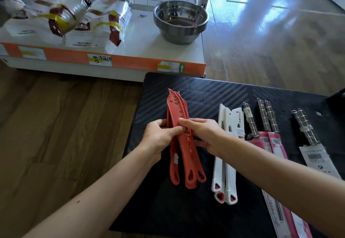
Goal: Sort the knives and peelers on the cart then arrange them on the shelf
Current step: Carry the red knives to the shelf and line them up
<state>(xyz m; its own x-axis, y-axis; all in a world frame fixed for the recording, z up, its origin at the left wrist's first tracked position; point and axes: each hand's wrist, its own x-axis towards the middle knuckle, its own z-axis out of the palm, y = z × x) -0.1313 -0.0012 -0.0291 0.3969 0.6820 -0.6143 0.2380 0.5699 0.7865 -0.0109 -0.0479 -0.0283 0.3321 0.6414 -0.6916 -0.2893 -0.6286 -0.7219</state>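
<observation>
A bundle of several red plastic knives [188,163] is held just above the black cart top [196,215], blade tips pointing away from me. My left hand [158,137] grips the bundle from the left at its middle. My right hand [201,133] pinches the same bundle from the right. To the right lie white-handled knives [226,172] side by side, then steel-handled knives in pink card sleeves [268,125], then steel-handled knives in a grey card sleeve [306,131].
Ahead stands a low white shelf [145,38] with an orange price strip [74,58], holding bagged goods [74,19] on the left and stacked steel bowls [180,21] on the right. Wooden floor [56,125] lies left of the cart.
</observation>
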